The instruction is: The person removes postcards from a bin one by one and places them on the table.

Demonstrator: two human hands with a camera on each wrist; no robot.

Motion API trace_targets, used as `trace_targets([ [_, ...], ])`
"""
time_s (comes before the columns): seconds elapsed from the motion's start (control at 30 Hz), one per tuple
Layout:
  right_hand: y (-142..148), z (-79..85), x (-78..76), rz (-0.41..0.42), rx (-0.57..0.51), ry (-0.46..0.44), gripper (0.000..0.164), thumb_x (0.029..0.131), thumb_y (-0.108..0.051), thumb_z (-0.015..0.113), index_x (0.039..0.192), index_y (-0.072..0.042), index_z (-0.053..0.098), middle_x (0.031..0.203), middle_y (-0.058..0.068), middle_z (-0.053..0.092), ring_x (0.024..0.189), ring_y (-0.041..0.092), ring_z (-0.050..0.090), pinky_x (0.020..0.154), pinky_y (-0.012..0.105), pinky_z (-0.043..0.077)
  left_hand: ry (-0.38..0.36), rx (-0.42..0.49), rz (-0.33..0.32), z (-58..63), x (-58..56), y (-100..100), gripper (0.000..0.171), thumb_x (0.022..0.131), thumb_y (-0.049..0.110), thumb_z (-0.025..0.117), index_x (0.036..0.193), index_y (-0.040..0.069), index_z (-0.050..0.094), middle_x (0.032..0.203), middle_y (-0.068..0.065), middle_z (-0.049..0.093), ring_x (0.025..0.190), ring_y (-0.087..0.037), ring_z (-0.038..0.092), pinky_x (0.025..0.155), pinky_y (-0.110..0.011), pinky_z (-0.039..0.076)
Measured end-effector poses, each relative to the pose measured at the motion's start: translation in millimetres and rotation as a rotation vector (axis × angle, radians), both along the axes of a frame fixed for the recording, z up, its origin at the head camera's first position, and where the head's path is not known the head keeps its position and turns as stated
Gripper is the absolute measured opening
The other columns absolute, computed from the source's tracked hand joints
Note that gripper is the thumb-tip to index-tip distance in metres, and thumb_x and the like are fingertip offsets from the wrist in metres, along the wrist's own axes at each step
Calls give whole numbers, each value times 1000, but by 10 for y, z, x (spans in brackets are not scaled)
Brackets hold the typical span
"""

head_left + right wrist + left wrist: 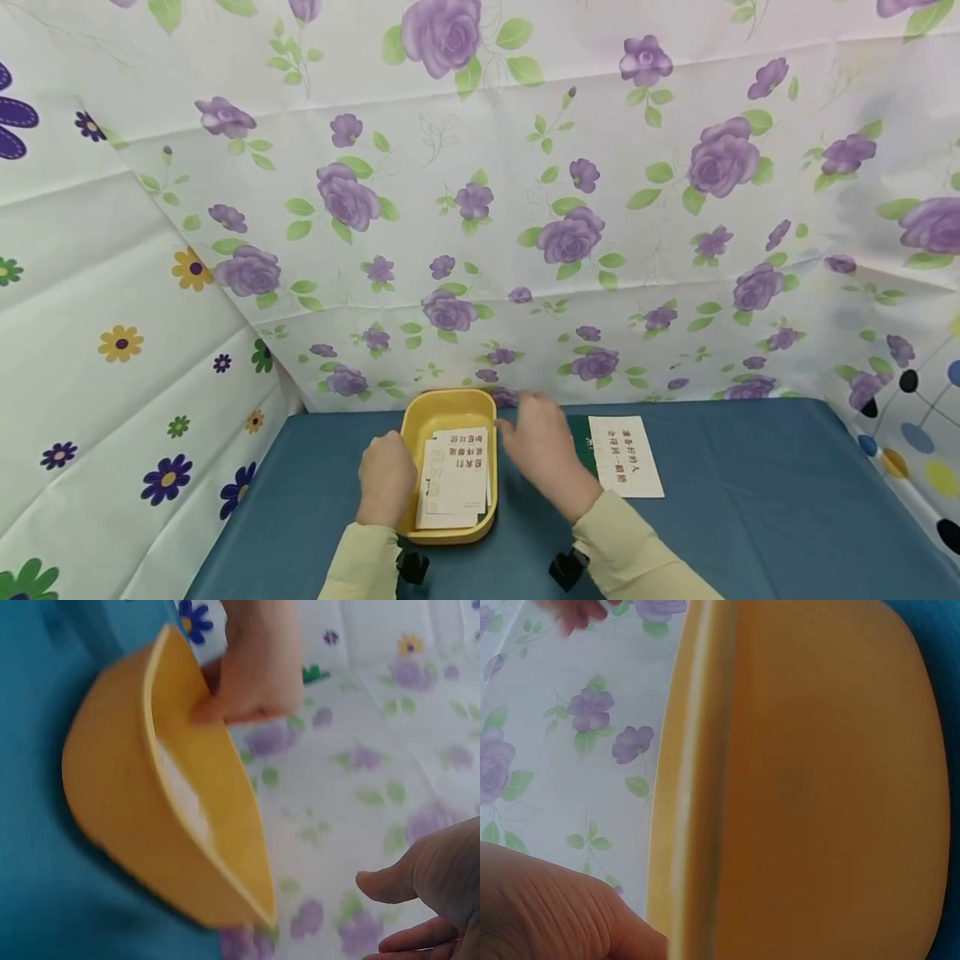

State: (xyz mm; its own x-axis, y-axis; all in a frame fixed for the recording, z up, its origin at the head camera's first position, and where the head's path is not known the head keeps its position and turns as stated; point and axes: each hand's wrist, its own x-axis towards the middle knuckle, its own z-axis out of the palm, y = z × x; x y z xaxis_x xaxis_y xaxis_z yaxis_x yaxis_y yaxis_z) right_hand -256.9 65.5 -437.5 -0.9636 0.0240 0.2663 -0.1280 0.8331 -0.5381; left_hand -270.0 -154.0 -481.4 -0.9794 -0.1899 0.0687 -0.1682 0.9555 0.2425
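Note:
A yellow plastic basin (pixel 448 537) stands on the blue-covered table. Inside it lies a loose stack of white cards (pixel 459 479) printed with characters. My left hand (pixel 386 482) grips the basin's left rim, the thumb over the inner side as the right wrist view shows. In the left wrist view the basin's outer wall (pixel 832 780) fills most of the picture. Just beyond the right rim is my right hand (pixel 547 446), holding nothing. Its thumb and fingers are spread apart in the right wrist view, a gap away from the basin (pixel 112 765).
To the right of my right hand, a white card (pixel 628 458) with printed characters lies on the table, partly over a dark green card (pixel 582 442). A floral sheet (pixel 480 250) rises behind the table's back edge. Patterned sheets also hang at both sides.

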Motion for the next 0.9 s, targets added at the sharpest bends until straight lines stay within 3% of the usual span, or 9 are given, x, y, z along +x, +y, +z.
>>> trace_targets([
  [0.17,-359,-29,102,85,37,-30,56,81,-36,70,120,2,55,108,15,58,98,28,56,79,39,47,-23,-3,8,9,5,-4,6,85,2,58,87,-3,59,69,-13,54,61,-27,59,47,-37,46],
  [0.33,-628,-135,193,162,96,-87,47,84,-36,67,114,-1,57,98,10,57,90,23,56,72,34,48,-18,-11,0,6,-3,-6,9,83,4,60,89,-4,58,69,-14,54,60,-28,58,46,-36,46],
  [0.53,-838,-280,159,214,164,-116,34,86,-31,66,104,-3,59,88,8,55,83,21,56,70,33,49,-20,3,3,16,-8,-12,9,83,4,60,88,-3,59,70,-14,55,60,-28,59,44,-36,45],
  [0.7,-906,-420,98,234,212,-108,26,83,-27,68,92,-4,59,79,6,55,75,20,58,69,32,49,-22,18,3,21,-16,-21,7,82,3,61,86,-2,59,70,-14,55,61,-29,59,44,-37,45],
  [0.9,-929,-567,89,202,315,-136,20,74,-22,73,83,-8,62,77,4,56,75,19,56,70,32,47,-23,13,4,10,-18,-22,5,81,3,61,84,-1,60,69,-13,56,62,-29,59,45,-37,45],
])
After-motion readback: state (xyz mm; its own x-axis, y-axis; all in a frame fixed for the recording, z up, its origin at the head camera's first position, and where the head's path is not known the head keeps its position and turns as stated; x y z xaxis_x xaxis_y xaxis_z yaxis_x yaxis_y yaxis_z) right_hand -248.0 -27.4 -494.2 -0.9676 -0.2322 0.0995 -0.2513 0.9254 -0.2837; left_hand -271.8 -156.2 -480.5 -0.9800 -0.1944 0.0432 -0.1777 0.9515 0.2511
